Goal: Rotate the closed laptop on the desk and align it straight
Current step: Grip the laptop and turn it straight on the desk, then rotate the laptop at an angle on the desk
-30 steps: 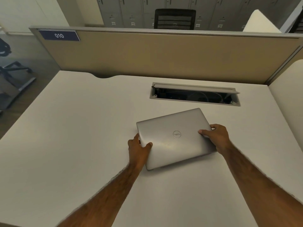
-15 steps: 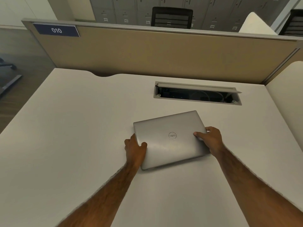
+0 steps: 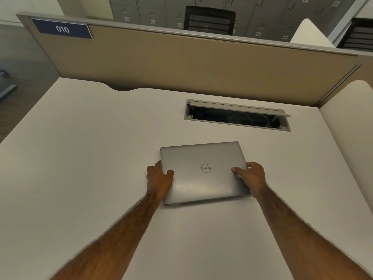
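A: Where is the laptop [image 3: 203,172] now?

B: It lies closed and flat on the white tabletop [image 3: 80,158], near the middle. It is a thin silver rectangle with round corners and a matte metal lid, and its edges are a little turned against the far edge.

A: And the hands?

B: The left hand [image 3: 159,181] grips the left side, thumb on the lid, fingers curled around the edge. The right hand [image 3: 251,177] grips the right side the same way.

A: Is there room around it?

B: Yes, bare smooth surface on all sides. Behind it a rectangular cable tray [image 3: 238,118] is sunk in the tabletop, its flap lifted, with cables inside. A beige partition [image 3: 181,63] closes the far edge.
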`<state>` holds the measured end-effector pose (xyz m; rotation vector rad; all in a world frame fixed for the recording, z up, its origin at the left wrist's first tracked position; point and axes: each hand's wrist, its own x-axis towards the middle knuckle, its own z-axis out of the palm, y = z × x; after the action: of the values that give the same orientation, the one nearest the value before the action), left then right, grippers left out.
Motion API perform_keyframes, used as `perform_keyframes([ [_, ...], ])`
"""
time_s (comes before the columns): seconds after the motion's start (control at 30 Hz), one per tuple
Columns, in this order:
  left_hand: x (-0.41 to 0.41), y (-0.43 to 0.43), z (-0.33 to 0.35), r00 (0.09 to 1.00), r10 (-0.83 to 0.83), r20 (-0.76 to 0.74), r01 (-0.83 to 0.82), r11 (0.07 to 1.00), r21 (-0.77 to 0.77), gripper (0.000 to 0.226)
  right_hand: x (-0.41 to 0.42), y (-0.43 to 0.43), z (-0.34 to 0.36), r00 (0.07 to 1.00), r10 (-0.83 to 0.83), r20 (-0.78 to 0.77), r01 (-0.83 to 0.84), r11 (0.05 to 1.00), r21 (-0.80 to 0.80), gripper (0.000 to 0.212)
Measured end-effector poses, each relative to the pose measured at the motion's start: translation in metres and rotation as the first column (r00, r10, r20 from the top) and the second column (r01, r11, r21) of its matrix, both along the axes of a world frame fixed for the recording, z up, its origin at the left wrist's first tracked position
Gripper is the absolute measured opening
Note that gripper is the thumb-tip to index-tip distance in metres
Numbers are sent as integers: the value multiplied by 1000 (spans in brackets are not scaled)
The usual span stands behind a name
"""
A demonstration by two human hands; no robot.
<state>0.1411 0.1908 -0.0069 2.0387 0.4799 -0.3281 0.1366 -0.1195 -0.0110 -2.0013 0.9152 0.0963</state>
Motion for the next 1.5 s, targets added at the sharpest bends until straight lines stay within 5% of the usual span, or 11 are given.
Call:
perform_keyframes([
  [0.5, 1, 3, -5, 995, -101, 5, 98, 972, 215, 35, -7, 0, 6, 991, 96, -91, -104, 990, -95, 63],
  [0.67, 5, 5, -4, 995, -102, -6, 101, 969, 224, 45, -17, -5, 5, 993, 86, -85, -92, 994, -62, 71],
  [0.9, 14, 4, -1, 997, -62, -49, 67, 992, 110, 47, -17, -10, 7, 988, 140, -69, -143, 989, -33, 67],
  [1.1, 13, 4, -1, 999, -20, -41, 23, 997, 77, 61, -5, -13, 15, 999, 47, 5, -47, 978, 205, 21],
  [1.23, 13, 5, 2, 1000, 21, -10, -21, 999, 24, 55, 4, -15, 19, 999, 29, -25, -20, 953, 304, 18],
  [1.5, -12, 2, 8, 988, 151, -36, -153, 987, -50, 51, 24, -7, 12, 997, 69, -40, -60, 979, 192, 33],
])
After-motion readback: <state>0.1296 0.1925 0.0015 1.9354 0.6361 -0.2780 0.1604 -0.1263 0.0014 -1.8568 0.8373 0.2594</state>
